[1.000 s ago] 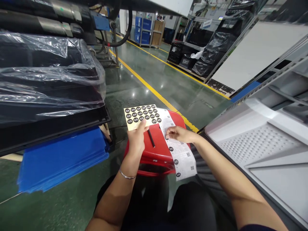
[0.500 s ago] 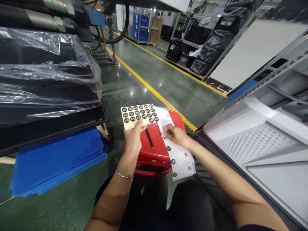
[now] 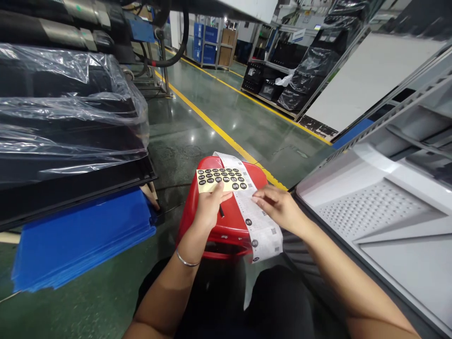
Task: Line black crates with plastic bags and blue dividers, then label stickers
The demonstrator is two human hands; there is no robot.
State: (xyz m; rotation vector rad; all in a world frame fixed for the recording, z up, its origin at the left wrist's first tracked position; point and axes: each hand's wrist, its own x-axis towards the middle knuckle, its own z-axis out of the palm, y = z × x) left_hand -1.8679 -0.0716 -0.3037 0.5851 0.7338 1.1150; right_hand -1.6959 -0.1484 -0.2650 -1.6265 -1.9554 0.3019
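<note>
My left hand (image 3: 209,207) grips a pale yellow sticker sheet (image 3: 226,189) by its lower edge, thumb on top. Rows of round black stickers marked "8月" cover the sheet. Beneath it runs a long white strip of printed labels (image 3: 243,207), draped over a red plastic stool (image 3: 231,219) and hanging off its front edge. Several round black stickers sit along the strip's left side. My right hand (image 3: 280,207) is closed, thumb and fingertips together over the strip; what they pinch, if anything, is too small to make out. A black pen-like stick (image 3: 221,211) lies on the stool, partly hidden by my left hand.
At left, plastic-wrapped black panels (image 3: 70,113) stand above a stack of blue sheets (image 3: 84,238). A large light-grey moulded panel (image 3: 374,207) is close on the right. Racks with black bins (image 3: 271,87) and blue boxes (image 3: 210,42) stand beyond the yellow floor line (image 3: 215,126).
My left hand has moved the sticker sheet right, so it now overlaps the label strip. My right hand has shifted right, off the strip's left edge. The view has tilted slightly.
</note>
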